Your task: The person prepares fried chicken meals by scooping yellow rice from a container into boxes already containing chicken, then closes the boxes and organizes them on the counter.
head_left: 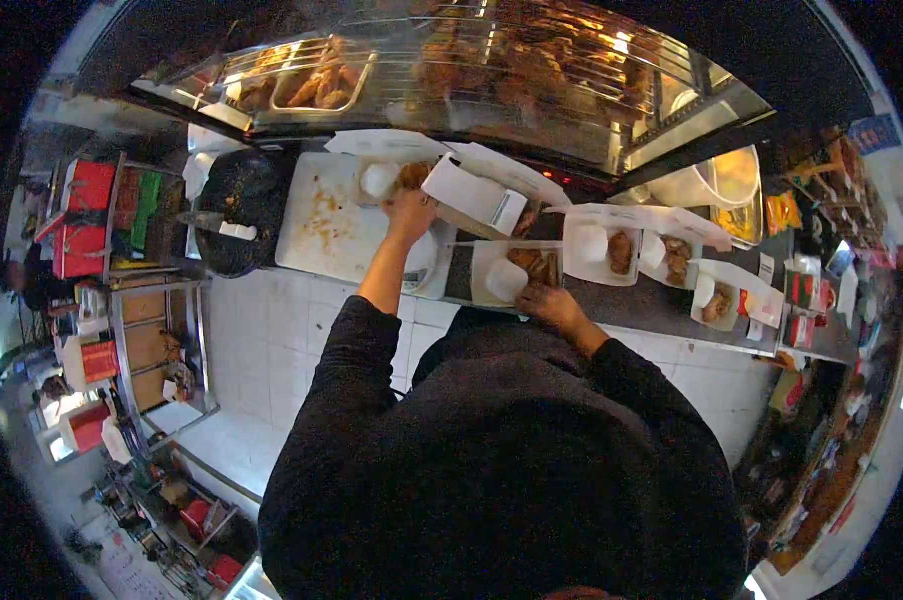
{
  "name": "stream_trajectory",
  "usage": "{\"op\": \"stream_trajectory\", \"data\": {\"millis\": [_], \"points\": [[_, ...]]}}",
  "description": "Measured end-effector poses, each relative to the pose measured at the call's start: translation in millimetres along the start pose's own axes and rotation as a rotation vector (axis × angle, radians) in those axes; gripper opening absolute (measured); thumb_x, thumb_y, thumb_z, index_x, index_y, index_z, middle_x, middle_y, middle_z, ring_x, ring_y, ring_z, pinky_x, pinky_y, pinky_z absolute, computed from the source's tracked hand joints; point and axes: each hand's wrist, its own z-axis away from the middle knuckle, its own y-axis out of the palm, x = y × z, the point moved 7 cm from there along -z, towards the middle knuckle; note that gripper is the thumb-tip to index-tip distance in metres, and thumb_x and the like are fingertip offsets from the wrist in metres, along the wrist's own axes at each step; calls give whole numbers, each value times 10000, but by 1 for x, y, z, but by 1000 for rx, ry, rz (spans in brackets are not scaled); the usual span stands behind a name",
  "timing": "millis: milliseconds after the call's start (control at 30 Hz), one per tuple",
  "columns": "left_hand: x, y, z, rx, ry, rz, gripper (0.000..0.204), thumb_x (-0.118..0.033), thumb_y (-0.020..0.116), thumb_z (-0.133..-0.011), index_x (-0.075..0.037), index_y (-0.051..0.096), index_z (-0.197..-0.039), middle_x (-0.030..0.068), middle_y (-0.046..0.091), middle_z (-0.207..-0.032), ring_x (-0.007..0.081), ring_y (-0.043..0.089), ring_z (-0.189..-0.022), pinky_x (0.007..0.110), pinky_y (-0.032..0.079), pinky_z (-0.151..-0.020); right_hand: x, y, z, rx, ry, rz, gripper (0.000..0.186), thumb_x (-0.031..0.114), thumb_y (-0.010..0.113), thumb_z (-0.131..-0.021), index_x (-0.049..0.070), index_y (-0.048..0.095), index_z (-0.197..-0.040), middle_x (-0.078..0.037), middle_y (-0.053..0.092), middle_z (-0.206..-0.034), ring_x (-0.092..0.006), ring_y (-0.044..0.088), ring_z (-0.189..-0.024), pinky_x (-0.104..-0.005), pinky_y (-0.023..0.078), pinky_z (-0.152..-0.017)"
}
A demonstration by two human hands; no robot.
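Note:
My left hand (409, 212) is closed at the front of an open white box (369, 200) holding a white cup (379, 180) and browned food (411, 176); what its fingers grip is unclear. Just right of it, a white box (467, 192) with an upright lid sits above a round white item (418, 268), perhaps a scale. My right hand (543, 302) is closed on the front right edge of another open box (491, 288), which has a white cup (506, 277) and browned pieces (538, 263). A white board (311, 250) with brown smears lies at the left.
More filled open boxes (596, 262) line the dark counter (641, 305) to the right. A knife (233, 229) rests on a dark round block (253, 190) at left. A glass warming cabinet (521, 70) spans the back, beside a yellow-filled bucket (721, 175). Metal racks (156, 290) stand far left.

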Motion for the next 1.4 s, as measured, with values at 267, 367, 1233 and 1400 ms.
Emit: {"op": "stream_trajectory", "data": {"millis": [267, 367, 1233, 1400], "points": [[-74, -44, 55, -512, 165, 363, 277, -344, 631, -811, -95, 642, -930, 145, 652, -996, 371, 559, -1070, 617, 345, -909, -3, -29, -5, -187, 218, -197, 243, 143, 655, -766, 143, 643, -1008, -70, 636, -1008, -265, 628, -930, -389, 552, -697], [-120, -64, 65, -500, 279, 419, 305, -362, 651, -800, -63, 622, -854, 144, 658, -934, 370, 610, -955, 539, 434, -830, 4, -77, 1, -359, 162, -146, 186, 141, 665, -765, 122, 649, -950, -83, 633, -897, -272, 633, -865, -383, 537, -688], [-346, -166, 140, 277, 822, 403, 359, -222, 770, -737, -12, 644, -1000, 89, 677, -898, 219, 669, -855, 390, 532, -707, -4, -273, 87, -778, 333, -844, 381, 306, 652, -870, 26, 608, -1125, -201, 659, -984, -305, 647, -927, -401, 461, -886], [-321, -32, 108, 662, 213, 1226, 797, -446, 715, -780, -5, 376, -1351, 128, 515, -1269, 268, 541, -1137, 412, 441, -955, -21, -275, 137, -892, 482, -1498, 329, 302, 632, -906, -7, 657, -1013, -160, 684, -844, -235, 659, -736, -342, 505, -683]]}}
